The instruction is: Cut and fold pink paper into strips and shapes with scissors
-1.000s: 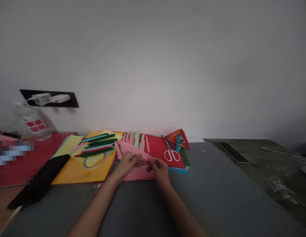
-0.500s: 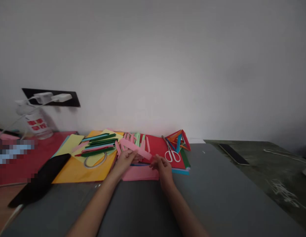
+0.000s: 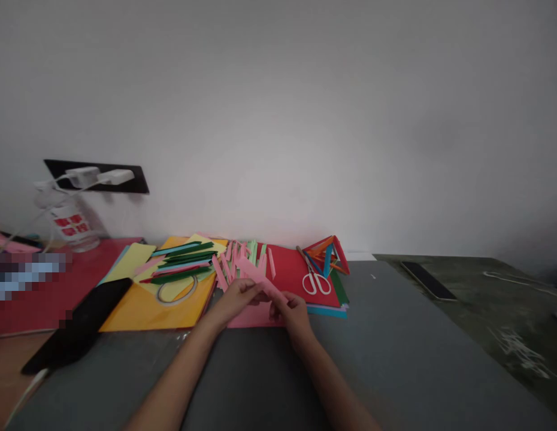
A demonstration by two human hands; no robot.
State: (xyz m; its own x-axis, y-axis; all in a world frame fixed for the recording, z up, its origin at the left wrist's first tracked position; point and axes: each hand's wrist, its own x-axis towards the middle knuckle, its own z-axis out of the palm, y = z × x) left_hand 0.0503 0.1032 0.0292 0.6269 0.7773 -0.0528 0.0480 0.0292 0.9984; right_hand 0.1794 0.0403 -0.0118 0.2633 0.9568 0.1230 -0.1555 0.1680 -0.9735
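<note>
Between my two hands a pink paper strip [image 3: 253, 271] slants down from upper left to lower right. My left hand [image 3: 239, 299] pinches it near the middle of its length. Its lower right end is in the closed fingers of my right hand [image 3: 292, 311]. Under my hands lies a larger pink sheet [image 3: 247, 316], partly hidden by them. Just beyond are several folded pink strips [image 3: 223, 268] and light green strips [image 3: 252, 248]. A red sheet [image 3: 285, 269] lies to the right, with white-handled scissors [image 3: 317, 282] on it.
To the left, yellow-orange sheets [image 3: 144, 314] carry several green strips [image 3: 188, 257] and a tape ring [image 3: 159, 293]. A black case-like object [image 3: 81, 323], a bottle [image 3: 74, 224] and a power strip [image 3: 99, 176] are farther left. A triangular paper frame [image 3: 327, 254] stands behind the scissors; a phone [image 3: 426, 280] lies right.
Both hands have drawn closer together and the strip has come slightly lower and nearer, tilting more steeply. The right hand has shifted down along with its end. The view has shifted slightly.
</note>
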